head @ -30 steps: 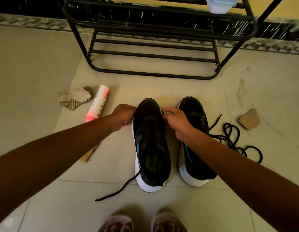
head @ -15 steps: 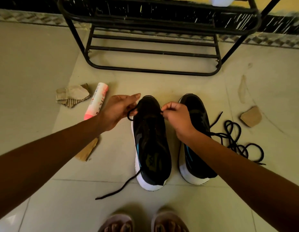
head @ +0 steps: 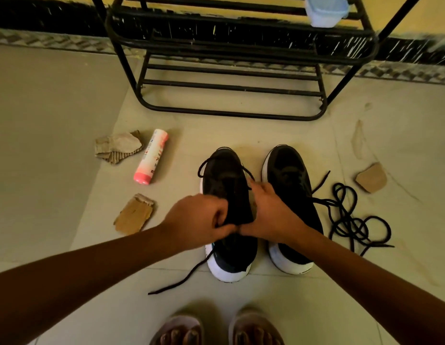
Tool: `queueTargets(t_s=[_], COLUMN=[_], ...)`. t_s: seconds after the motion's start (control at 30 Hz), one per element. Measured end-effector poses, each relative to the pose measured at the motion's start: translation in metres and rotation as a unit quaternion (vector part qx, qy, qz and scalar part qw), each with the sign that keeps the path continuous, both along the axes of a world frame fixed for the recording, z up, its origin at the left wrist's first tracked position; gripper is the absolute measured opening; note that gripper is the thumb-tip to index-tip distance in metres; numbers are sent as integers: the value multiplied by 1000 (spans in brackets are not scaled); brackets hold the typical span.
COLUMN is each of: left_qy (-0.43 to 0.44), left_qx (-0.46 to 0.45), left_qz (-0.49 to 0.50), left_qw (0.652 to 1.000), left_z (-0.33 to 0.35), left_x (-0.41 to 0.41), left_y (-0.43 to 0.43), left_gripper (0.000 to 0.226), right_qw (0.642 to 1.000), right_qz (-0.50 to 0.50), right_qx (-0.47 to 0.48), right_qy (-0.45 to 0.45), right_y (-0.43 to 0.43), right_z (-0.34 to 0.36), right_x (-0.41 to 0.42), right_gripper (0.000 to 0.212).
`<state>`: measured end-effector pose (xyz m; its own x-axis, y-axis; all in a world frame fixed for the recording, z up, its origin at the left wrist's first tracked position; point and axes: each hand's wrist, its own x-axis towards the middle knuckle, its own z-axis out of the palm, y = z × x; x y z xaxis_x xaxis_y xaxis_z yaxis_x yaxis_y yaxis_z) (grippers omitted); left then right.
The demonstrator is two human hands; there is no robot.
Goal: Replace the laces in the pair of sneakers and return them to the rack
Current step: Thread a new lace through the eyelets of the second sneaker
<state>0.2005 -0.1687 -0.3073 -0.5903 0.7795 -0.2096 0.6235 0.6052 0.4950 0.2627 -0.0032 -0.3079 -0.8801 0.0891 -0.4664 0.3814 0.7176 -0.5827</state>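
Your left hand [head: 199, 220] and right hand [head: 271, 215] meet over the middle of the left sneaker [head: 224, 170], which stands on the tiled floor [head: 54, 170] with its toe towards the shoe rack [head: 231, 115]. The left hand's fingers are curled and grip the dark upper near the opening. The right hand wraps the other side, its fingers bent down between the two shoes. Whether either hand also pinches the lace [head: 202, 168] is too blurred to tell. That lace loops loosely across the toe end, and one tail trails out over the floor near the heel. The right sneaker [head: 288, 175] stands just beside it, and a loose black lace [head: 351, 220] lies coiled to its right. A pink tube [head: 151, 156] and torn cardboard pieces [head: 135, 215] lie to the left of the shoes. A pale plastic container [head: 326, 11] sits on an upper rack bar. Your sandalled feet [head: 179, 332] show at the bottom edge.
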Motion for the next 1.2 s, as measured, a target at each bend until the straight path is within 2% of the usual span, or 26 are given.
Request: queueTargets(t_s=[0.1, 0.2, 0.3, 0.37, 0.47, 0.53, 0.6, 0.77, 0.87, 0.97, 1.1, 1.2], left_qy=[82, 125, 124, 79, -62, -159, -204, -240, -209, -218, -262, -277], left_qx=[-130, -186, -218, -213, -190, -199, -207, -199, -263, -312, -380, -377], left_qz=[-73, -94, -91, -79, -73, -66, -68, -54, -109, -155, -189, -180], left_qw=[985, 970, 964, 971, 977, 965, 954, 949, 936, 912, 867, 865], left_z=[11, 18, 20, 23, 24, 25, 30, 39, 46, 56, 58, 59], left_x=[7, 16, 23, 19, 8, 6, 5, 0, -6, -14, -15, -18], left_y=[5, 12, 16, 14, 7, 4, 4, 8, 7, 5, -1, -3], left_gripper=[36, 30, 29, 27, 23, 27, 31, 49, 32, 12, 17, 21], right_qw=[1000, 999, 997, 998, 999, 999, 999, 996, 995, 996, 996, 993], right_qz=[-18, -51, -57, -55, -46, -46, -53, -83, -85, -80, -80, -97], right_qx=[6, -18, -42, -40, -16, -4, 7, 20, 30, 29, 15, -43], right_qy=[-11, 1, 6, 8, 1, -2, -7, -24, -31, -37, -33, -58], right_y=[-4, -4, -7, -10, -11, -12, -15, -15, -12, -11, -9, -2], right_z=[-8, -10, -7, -8, -12, -15, -18, -21, -20, -18, -17, -14], right_x=[5, 6, 7, 9, 9, 9, 8, 3, 0, 0, -1, 0], right_gripper=[88, 76, 67, 61, 59, 61, 60, 57, 58, 58, 57, 59])
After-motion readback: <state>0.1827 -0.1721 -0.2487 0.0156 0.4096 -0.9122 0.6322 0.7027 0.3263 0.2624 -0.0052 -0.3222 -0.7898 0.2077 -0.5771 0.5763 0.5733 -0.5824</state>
